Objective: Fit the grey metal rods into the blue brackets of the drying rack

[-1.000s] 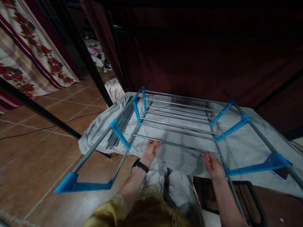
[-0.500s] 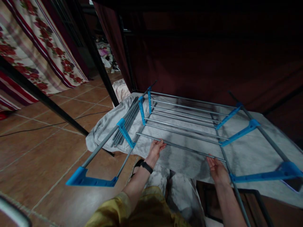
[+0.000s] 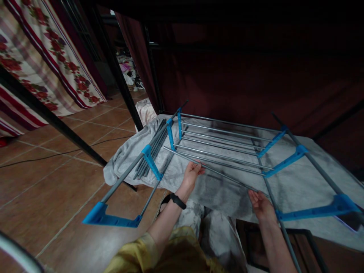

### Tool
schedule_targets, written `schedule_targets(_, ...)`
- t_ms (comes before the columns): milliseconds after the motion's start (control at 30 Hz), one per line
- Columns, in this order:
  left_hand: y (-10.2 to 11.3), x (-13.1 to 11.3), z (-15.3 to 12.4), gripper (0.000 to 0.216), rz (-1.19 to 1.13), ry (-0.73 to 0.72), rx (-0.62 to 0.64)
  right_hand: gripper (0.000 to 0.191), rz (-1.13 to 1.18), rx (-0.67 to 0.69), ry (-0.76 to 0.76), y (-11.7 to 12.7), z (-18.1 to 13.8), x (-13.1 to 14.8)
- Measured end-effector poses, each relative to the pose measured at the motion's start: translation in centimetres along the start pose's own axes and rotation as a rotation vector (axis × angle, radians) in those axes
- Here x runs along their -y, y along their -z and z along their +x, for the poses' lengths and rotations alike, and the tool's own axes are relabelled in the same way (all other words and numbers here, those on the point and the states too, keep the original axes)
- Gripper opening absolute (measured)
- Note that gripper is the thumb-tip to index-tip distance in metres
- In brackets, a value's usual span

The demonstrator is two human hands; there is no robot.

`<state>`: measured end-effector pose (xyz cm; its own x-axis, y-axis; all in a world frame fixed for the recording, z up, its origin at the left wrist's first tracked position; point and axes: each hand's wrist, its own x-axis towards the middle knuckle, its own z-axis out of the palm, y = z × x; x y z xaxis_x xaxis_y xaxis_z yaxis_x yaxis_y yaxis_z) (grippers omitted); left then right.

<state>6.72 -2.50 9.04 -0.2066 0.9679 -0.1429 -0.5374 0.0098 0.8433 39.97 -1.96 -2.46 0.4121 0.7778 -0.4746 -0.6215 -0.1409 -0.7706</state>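
A loose grey metal rod [image 3: 224, 175] slants across in front of me, its left end higher than its right. My left hand [image 3: 193, 172] is closed around it left of its middle. Near its right end, my right hand [image 3: 258, 201] grips it with the fingertips. Beyond the hands stands a rack frame [image 3: 222, 155] of grey tubes, with several rods spanning its two sides. Blue plastic brackets join the tubes, among them a left bracket [image 3: 152, 162] and a right bracket [image 3: 286, 162]. The held rod's right end lies close to the right side tube; contact there I cannot tell.
Several loose rods [image 3: 153, 149] lie bundled on the grey blanket [image 3: 122, 163], left of the frame. A phone-like dark object [image 3: 349, 220] rests at the right. Black metal posts [image 3: 113, 64] rise at the left. A thin cable [image 3: 65, 152] crosses the tiled floor [image 3: 71, 189].
The rod's left end has risen and moved away from me, so it now slants more. My left hand has moved slightly up and right with it; my right hand stays nearly in place.
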Motion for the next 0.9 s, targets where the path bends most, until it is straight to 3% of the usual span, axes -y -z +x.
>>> schedule_targets(267,-1.9,-3.5,-0.6,0.026,0.081,-0.126,0.073,0.037,0.082,-0.006,0.068,-0.2,-1.3,-0.4)
schedule_targets(433,-3.2,-4.9,-1.1,0.024,0.093,-0.141,0.071,0.025,0.017,0.035,0.011,0.2,-2.1,-0.9)
schedule_targets(667,-4.1,-4.5,-1.6,0.026,0.053,-0.097,0.092,0.015,-0.060,0.098,-0.055,-0.2,-4.2,-2.0)
schedule_targets(900,-4.2,-3.2,-1.5,0.026,0.094,-0.118,0.121,0.018,-0.160,0.171,-0.166,-2.1,-7.4,-3.8)
